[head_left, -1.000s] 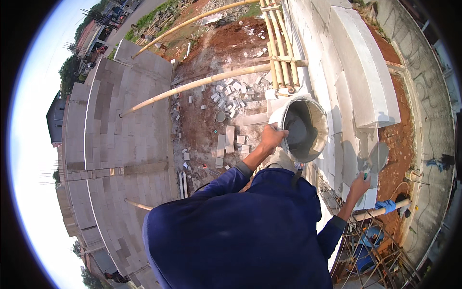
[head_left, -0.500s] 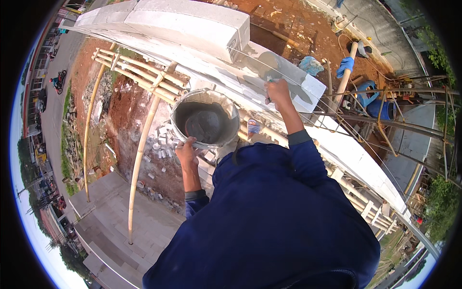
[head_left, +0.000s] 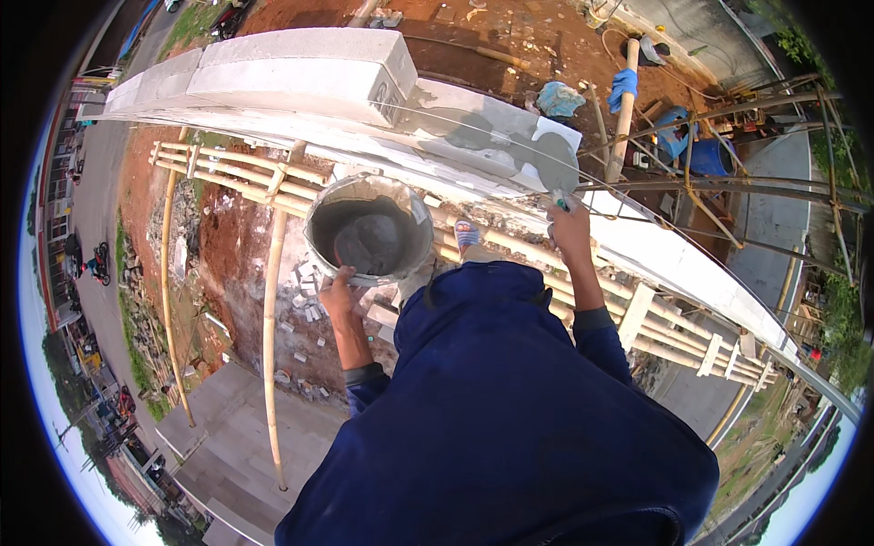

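My left hand is closed on the near rim of a round mortar-caked bucket. Grey wet mortar lies in the bottom of the bucket. In my right hand is the handle of a trowel, its rounded grey blade pointing away over the top of a white block wall. Patches of spread mortar cover part of that wall top, left of the blade. Whether the blade presses on the wall I cannot tell. A larger white block sits on the wall farther left.
A thin string runs along the wall. Bamboo scaffold poles lie beside it, with my sandaled foot on them. An upright bamboo pole with blue cloth stands beyond the wall. Rubble and paving lie below.
My right hand and the trowel have moved right and nearer along the wall top. My left hand still grips the bucket. The whole view has shifted.
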The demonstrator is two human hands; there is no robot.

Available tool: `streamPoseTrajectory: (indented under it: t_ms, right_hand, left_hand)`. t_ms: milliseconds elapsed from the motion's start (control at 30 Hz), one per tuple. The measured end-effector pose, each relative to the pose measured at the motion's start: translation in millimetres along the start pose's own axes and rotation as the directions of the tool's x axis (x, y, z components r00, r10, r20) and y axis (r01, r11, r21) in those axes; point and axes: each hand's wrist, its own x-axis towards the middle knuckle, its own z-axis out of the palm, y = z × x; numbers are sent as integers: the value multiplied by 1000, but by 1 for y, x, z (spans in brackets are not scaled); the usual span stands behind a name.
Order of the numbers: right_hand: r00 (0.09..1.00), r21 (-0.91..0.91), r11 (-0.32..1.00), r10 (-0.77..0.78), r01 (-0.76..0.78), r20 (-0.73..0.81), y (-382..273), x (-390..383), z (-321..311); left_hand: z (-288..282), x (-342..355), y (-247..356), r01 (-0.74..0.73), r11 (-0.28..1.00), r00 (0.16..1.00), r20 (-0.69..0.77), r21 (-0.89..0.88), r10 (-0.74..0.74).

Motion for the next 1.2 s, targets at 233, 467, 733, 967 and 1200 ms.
streamPoseTrajectory:
  t_ms: [233,467,733,967,1200]
  right_hand:
    - [896,-481,818,-423,314,-134,27,-20,7]
    - [853,-600,708,-515,372,-79,29,-15,19]
    - [788,-635,546,-591,546,169,2,18,66]
    - [778,-672,500,-600,546,186,1,24,65]
    - [771,-707,470,-615,529,167,19,20,34]
  left_hand:
    - [14,-10,10,-24,999,999,27,33,23]
    - [22,-12,9,-22,999,1000,23,48,21]
    - [30,-22,6,-18,999,1000,0,43,18]
    - [26,-33,4,13,1000,1000,-7,-13,-13]
    - [16,-37,5,18,999,1000,-14,36,-18]
